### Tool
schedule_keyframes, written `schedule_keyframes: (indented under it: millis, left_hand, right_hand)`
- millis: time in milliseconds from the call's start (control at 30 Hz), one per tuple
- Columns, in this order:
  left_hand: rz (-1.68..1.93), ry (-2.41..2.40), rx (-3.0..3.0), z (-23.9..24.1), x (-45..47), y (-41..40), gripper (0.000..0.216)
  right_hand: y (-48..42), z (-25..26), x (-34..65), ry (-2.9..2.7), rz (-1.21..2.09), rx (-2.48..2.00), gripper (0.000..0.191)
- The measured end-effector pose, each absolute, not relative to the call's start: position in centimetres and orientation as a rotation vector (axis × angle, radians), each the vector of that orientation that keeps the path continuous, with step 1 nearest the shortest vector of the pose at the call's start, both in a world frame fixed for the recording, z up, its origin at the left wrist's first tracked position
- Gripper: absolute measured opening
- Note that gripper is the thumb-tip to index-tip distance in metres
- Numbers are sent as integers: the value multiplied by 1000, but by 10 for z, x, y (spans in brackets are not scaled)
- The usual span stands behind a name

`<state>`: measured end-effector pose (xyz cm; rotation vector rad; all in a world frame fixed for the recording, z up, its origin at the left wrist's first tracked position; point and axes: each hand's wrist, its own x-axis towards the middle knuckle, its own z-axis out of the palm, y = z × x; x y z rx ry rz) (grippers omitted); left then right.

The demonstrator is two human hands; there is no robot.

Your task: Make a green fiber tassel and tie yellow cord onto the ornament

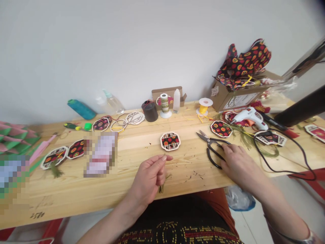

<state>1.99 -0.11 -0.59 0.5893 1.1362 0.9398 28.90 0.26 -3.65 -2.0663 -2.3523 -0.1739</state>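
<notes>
My left hand is closed in a pinch above the front of the table, with thin dark-green strands, seemingly a small tassel, hanging below its fingers. Most of the tassel is hidden by the hand. On the right, my right hand has its fingers curled at the black handles of the scissors. The scissors lie on the wood, blades slightly apart and pointing back left. Between and beyond my hands lies an octagonal ornament with a pale lattice frame over black-and-red patterned fabric.
Along the wall stand a black thread cone, a ribbon spool, a white bottle and a yellow cord spool. At right are a white glue gun, its looping black cable and a cardboard box. Dark clippings dot the tabletop.
</notes>
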Motion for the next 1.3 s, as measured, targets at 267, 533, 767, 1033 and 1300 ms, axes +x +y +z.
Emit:
schedule_keyframes:
  millis: [267,533,767,1033,1300]
  left_hand:
    - [951,1135,632,-6,21,-1,22]
    - [931,1164,774,-10,21,-5,20]
    - [857,1192,874,-15,19,-8,21]
    - [816,1204,848,-14,19,-6,22]
    - [1158,1190,592,-13,6,11,18]
  right_hand:
    - [-2,-5,277,-2120,341,-1945,42]
    - [-14,10,243,-2030,1314,-1560,27]
    - [-8,6,230,-2059,1330,-1555,32]
    - [-8,6,224,-2043,1240,-1646,30]
    - [-23,16,263,-2433,959,-1753,17]
